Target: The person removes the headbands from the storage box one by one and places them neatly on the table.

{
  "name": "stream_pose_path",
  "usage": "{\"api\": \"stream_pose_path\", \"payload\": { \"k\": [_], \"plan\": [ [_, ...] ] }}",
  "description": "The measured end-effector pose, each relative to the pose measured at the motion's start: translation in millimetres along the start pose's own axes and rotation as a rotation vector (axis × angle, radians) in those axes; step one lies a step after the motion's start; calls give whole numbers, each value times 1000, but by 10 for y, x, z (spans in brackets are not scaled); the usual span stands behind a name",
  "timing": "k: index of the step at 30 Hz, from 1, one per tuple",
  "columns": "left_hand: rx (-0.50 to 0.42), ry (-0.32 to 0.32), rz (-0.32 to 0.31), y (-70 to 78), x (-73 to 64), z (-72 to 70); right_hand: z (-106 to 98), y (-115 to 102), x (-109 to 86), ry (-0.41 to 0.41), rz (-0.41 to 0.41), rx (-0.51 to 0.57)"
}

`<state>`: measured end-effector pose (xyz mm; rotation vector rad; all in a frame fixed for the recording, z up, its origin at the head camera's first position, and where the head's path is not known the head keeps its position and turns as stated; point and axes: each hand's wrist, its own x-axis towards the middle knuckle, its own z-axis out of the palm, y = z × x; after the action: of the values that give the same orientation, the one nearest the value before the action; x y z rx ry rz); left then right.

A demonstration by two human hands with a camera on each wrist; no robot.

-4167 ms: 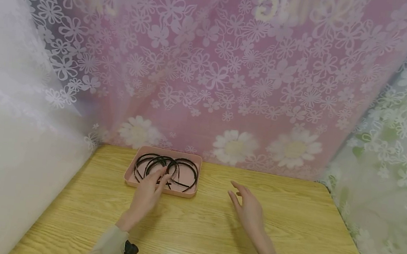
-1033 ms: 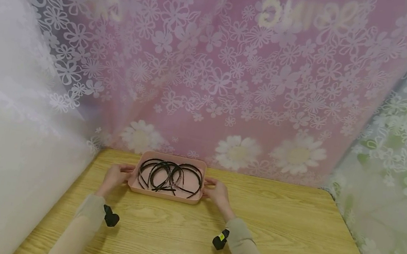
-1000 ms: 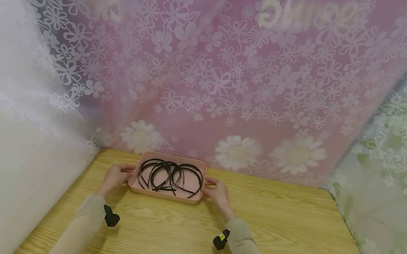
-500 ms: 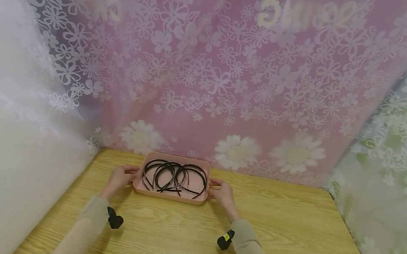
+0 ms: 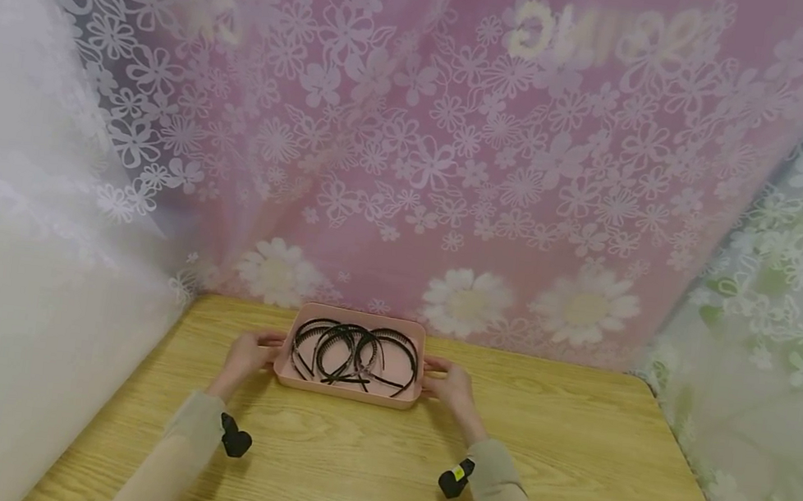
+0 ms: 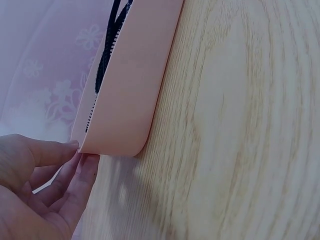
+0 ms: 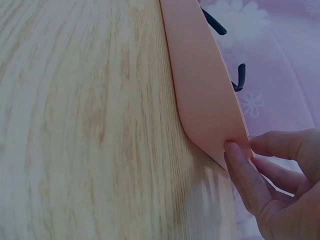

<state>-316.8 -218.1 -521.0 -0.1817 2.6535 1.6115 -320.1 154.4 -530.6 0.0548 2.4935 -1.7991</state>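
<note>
A shallow pink tray (image 5: 348, 394) sits on the wooden table near its back edge. Inside, several black headbands (image 5: 346, 380) with comb teeth overlap one another. My left hand (image 5: 245, 358) pinches the tray's left end; in the left wrist view its thumb is at the rim and its fingers are against the outside of the pink wall (image 6: 130, 100). At the opposite end my right hand (image 5: 456, 389) pinches the tray; the right wrist view shows fingers (image 7: 245, 172) against the outer wall and the thumb at the rim. Some fingertips are hidden.
The wooden table (image 5: 533, 464) extends in front of the tray and to both sides. A pink flowered curtain (image 5: 404, 226) hangs directly behind it. Pale sheets stand at the left (image 5: 30, 307) and right (image 5: 787, 394).
Earlier my left hand was over the headbands and my right hand was apart from the tray. Now both hands hold its ends, and over the last second it has slid a little right.
</note>
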Motion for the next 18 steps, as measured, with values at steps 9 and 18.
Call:
{"api": "stream_pose_path", "payload": {
  "k": [9,18],
  "plan": [
    [-6,-6,4,14,31,120,-123,19,-13,25,8,-64],
    [-31,-25,21,77,28,242,-280,68,-19,24,32,-76]
  ]
}}
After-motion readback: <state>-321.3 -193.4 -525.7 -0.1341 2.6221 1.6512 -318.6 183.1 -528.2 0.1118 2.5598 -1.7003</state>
